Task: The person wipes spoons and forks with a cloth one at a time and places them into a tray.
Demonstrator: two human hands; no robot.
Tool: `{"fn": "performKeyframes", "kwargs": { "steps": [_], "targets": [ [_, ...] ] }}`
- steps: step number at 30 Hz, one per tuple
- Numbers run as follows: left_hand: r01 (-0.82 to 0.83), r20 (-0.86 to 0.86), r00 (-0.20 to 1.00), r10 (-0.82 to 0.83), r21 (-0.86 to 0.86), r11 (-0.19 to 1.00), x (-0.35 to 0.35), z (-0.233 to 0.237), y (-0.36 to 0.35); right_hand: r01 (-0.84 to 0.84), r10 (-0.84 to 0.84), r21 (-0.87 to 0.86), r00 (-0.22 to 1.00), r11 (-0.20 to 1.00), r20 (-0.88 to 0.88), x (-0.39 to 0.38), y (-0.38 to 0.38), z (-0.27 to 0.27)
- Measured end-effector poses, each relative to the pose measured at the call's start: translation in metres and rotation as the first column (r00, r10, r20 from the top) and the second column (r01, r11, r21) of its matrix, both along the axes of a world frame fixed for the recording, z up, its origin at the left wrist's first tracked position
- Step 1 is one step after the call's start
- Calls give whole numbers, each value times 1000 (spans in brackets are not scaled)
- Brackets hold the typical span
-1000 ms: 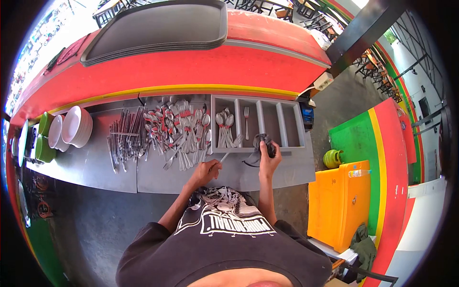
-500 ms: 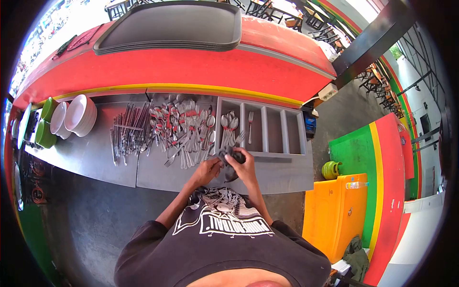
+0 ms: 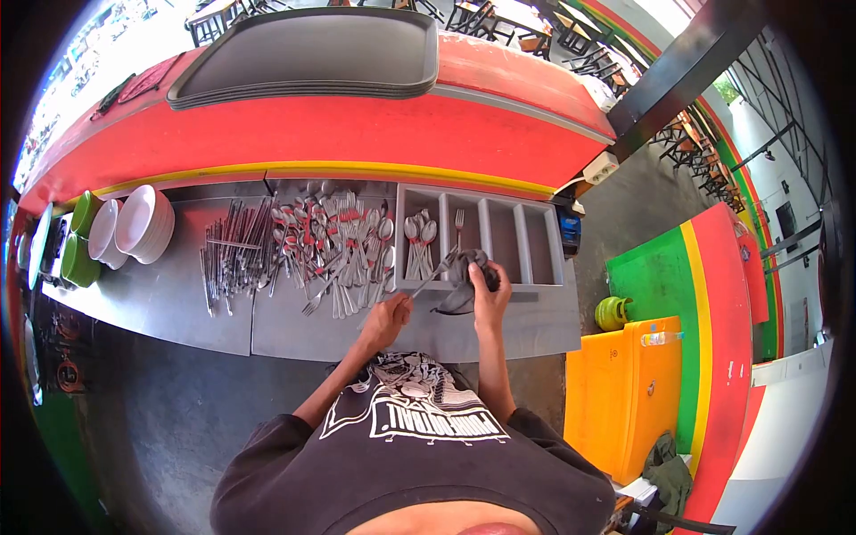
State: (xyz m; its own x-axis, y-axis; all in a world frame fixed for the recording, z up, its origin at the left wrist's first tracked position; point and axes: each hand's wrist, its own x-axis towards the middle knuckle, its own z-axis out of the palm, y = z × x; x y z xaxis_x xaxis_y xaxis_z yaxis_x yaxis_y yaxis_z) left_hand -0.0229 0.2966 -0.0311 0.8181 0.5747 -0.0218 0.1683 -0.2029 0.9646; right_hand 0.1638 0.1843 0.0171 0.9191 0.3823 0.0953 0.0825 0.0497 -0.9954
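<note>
My left hand (image 3: 387,322) is closed on the handle end of a fork (image 3: 429,281), which slants up to the right. A dark grey cloth (image 3: 458,298) is bunched in my right hand (image 3: 489,294) and covers the fork's far end. Both hands are at the front edge of a grey cutlery tray (image 3: 523,289). Spoons (image 3: 420,234) lie in its leftmost compartment, and a single fork (image 3: 459,227) lies in the compartment beside it. Left of the tray is a loose pile of spoons and forks (image 3: 343,236), many with red marks.
Dark chopsticks or thin utensils (image 3: 236,245) are heaped farther left, then white bowls (image 3: 145,223) and green bowls (image 3: 80,259) on the steel counter (image 3: 209,325). Dark serving trays (image 3: 308,53) are stacked on the red ledge (image 3: 357,134). An orange cabinet (image 3: 615,392) stands at right.
My right hand has moved right with the cloth, away from my left hand. More of the fork's handle shows between them, while its tines are now covered. The view has shifted slightly.
</note>
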Motion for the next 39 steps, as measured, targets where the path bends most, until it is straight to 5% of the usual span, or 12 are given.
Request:
{"fn": "performKeyframes", "kwargs": {
  "steps": [3,6,12,15,18,25,28,31,34,37,39],
  "targets": [
    [-161,99,986,137,301,940,1,-19,0,73,-69,68,996,995,-57,3,-1,1],
    [-210,63,977,201,197,958,3,-20,-2,58,-55,64,997,996,-63,6,-5,-11],
    [-132,-1,990,144,-411,902,7,-36,1,-96,104,58,982,994,-155,-25,-6,-28],
    [-62,34,996,84,-423,904,11,-38,-6,-230,231,25,954,973,-190,-49,-4,-35],
    [-35,16,999,44,-386,922,9,1,-20,-301,299,9,943,953,-147,-61,0,-35],
    [310,-122,943,-310,-14,951,1,0,-5,-153,148,-81,986,985,-75,-32,-3,-42],
    [241,116,954,-277,256,936,1,-9,-11,-33,31,-71,999,997,-23,-14,-9,-46],
    [274,154,924,-349,370,888,2,-1,-8,57,-59,-32,997,998,-50,-1,-15,-56],
    [244,158,932,-327,395,886,1,-14,-9,120,-123,-31,987,992,-102,2,-19,-59],
    [338,-21,940,-340,174,925,6,-17,-8,162,-166,-79,985,984,-53,6,-24,-84],
    [261,90,939,-332,444,857,4,-32,-13,208,-204,-163,978,965,36,3,-27,-96]
  ]
}}
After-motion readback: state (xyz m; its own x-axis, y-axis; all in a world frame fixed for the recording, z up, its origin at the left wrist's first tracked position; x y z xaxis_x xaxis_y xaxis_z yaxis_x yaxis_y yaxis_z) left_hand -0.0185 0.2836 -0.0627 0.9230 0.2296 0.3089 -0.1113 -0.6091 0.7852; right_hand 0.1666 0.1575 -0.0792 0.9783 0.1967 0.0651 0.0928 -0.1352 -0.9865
